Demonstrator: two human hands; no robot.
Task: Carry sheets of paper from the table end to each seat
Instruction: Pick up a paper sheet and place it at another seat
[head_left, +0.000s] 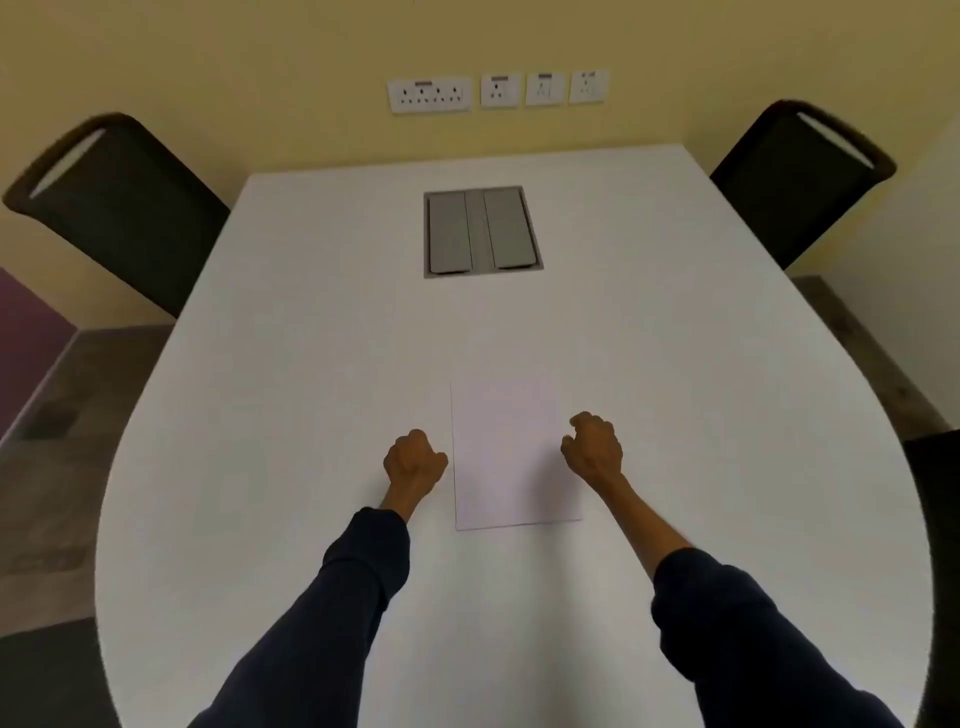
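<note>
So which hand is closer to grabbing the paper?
The right hand, probably: its curled fingers sit over the right edge of the paper, while the left hand is a fist just beside the left edge.

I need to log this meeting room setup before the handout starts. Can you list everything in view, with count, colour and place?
table: one, white, rounded, fills the middle
paper: one sheet or stack, white, flat on the near table end
cable hatch: one, grey, two lids, set into the far table centre
chairs: two, black, at the far left and far right sides
wall sockets: four plates, white, on the yellow wall
left hand: curled, at the paper's left edge
right hand: curled, over the paper's right edge
sleeves: two, dark navy
</note>
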